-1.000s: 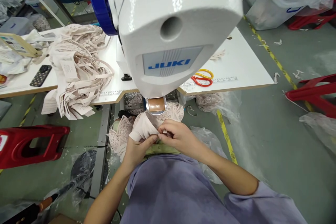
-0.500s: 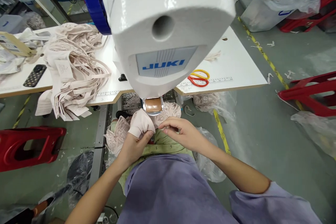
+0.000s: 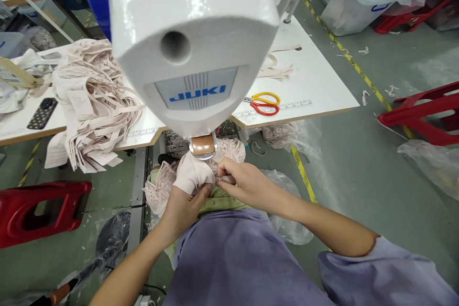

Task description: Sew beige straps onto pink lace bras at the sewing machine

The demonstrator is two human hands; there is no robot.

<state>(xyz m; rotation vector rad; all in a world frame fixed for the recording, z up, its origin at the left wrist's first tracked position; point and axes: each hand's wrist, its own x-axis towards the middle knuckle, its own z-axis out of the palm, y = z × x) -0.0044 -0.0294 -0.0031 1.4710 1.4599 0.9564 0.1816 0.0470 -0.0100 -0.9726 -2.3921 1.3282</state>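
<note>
A pale pink lace bra (image 3: 190, 174) is bunched in front of my body, just below the head of a white sewing machine (image 3: 193, 33). My left hand (image 3: 184, 210) is closed on the smooth part of one cup, thumb on the near side. At that cup's right edge, my right hand (image 3: 247, 182) pinches a narrow strip of the bra between thumb and curled fingers. Lace (image 3: 162, 186) spreads to the left of the cup and behind it. The machine's round metal part with a brown face (image 3: 203, 146) sits right above the fabric and hides some of it.
A heap of pale pink bras (image 3: 96, 100) hangs over the table's left front edge, beside a dark patterned phone (image 3: 42, 114). Scissors with red and yellow handles (image 3: 265, 103) lie right of the machine, near fabric strips (image 3: 276, 71). Red stools (image 3: 43, 210) stand on the floor.
My right fingers have come together into a pinch at the cup's edge. The left hand keeps its hold. The view has shifted, so the machine appears further left.
</note>
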